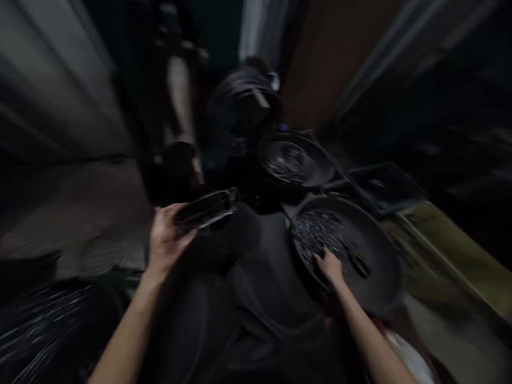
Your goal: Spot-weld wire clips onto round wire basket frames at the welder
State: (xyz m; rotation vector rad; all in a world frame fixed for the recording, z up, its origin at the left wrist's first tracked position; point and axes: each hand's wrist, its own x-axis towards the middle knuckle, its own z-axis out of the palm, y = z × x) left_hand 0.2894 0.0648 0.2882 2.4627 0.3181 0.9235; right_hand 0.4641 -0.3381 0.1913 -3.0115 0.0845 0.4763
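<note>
Black held object (208,209), blurred

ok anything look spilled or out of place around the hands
Nothing clearly stands out. The small pieces lie heaped at one side of the wide basin by the right hand, none visibly spilled. The left hand holds a dark part; blur hides any damage.

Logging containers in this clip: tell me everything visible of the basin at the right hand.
The basin is round, wide, shallow and dull dark grey, open side up; blur leaves its material unclear. What supports it cannot be made out. Small shiny pieces cover its left part, a longer dark item lies nearer its middle, and its right side shows bare. The right hand reaches in at the pieces.
</note>
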